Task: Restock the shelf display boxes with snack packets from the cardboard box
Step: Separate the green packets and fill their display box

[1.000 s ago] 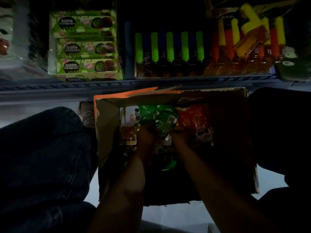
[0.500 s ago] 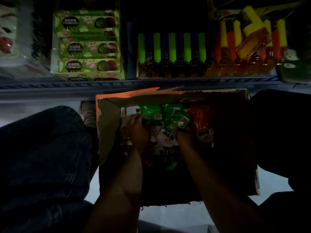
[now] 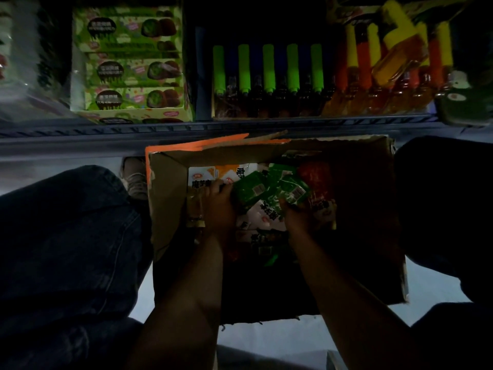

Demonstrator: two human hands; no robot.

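Both hands (image 3: 256, 206) grip green packets (image 3: 269, 186) (inside the box (image 3: 165, 209) walls).

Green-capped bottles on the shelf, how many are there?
5 green-capped bottles stand in a row on the shelf, behind the cardboard box; more may hide in the dark behind them.

Shelf contents — a row of green-capped bottles (image 3: 266, 76), dark below the caps; just beside them on the right, orange bottles with yellow caps (image 3: 373, 73), one tilted across the others. Below the shelf edge (image 3: 240, 129): a denim-clad leg (image 3: 66, 236), a pale shoe (image 3: 134, 178), light floor (image 3: 266, 340).
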